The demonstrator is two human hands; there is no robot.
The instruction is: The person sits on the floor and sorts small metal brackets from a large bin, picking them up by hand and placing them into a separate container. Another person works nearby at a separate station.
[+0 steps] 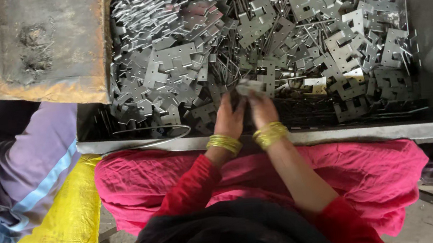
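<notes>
1. A small grey metal plate is being held between both hands, just above the near edge of the metal tray, around the middle of that edge.
2. The left hand is closing its fingers on the plate's left end.
3. The right hand is pinching the plate's right end.
4. Gold bangles are sitting on both wrists, over the tray's near rim.
5. A heap of notched metal plates and thin pins is filling the tray behind the hands.
6. A pink cloth is lying in front of the tray; a yellow sack is lying off its near left corner.
</notes>
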